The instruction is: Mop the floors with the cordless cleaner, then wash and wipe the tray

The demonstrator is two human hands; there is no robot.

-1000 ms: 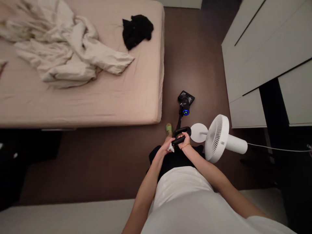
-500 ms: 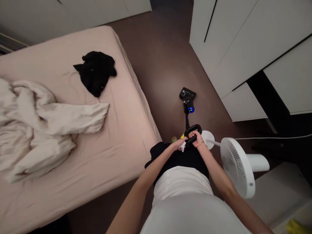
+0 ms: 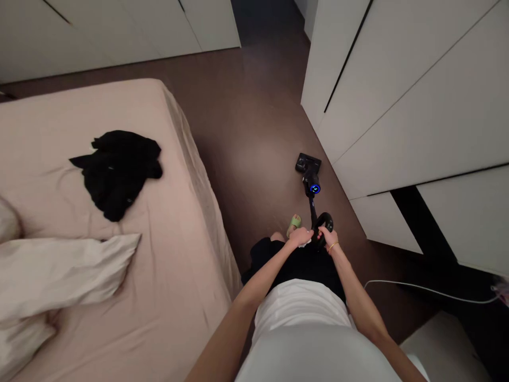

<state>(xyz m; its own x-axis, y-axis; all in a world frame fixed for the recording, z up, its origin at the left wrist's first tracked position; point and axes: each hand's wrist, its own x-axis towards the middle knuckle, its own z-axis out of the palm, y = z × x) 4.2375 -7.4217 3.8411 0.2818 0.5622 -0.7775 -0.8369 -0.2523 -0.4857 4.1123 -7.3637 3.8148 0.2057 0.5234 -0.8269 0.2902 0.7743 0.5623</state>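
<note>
A black upright vacuum cleaner (image 3: 311, 183) stands on the brown floor in front of me, its flat head farthest away and a round blue-lit display on top. My right hand (image 3: 328, 236), with a thin band at the wrist, is wrapped round its black loop handle (image 3: 326, 220). Close beside it on the left, my left hand (image 3: 301, 236) is closed on a white tissue (image 3: 305, 243), its fingertips near the handle. A foot in a green slipper (image 3: 294, 223) shows just beyond my left hand.
On the left is a bed (image 3: 175, 212) with black clothing (image 3: 119, 172) and a crumpled cream blanket (image 3: 67, 270). White cabinets (image 3: 405, 101) line the right side. A white cable (image 3: 433, 291) runs across the lower right.
The view has moved forward, and the fan at the right has almost left it. The loop handle has turned, and the green slipper shows more fully. Both hands keep their holds.
</note>
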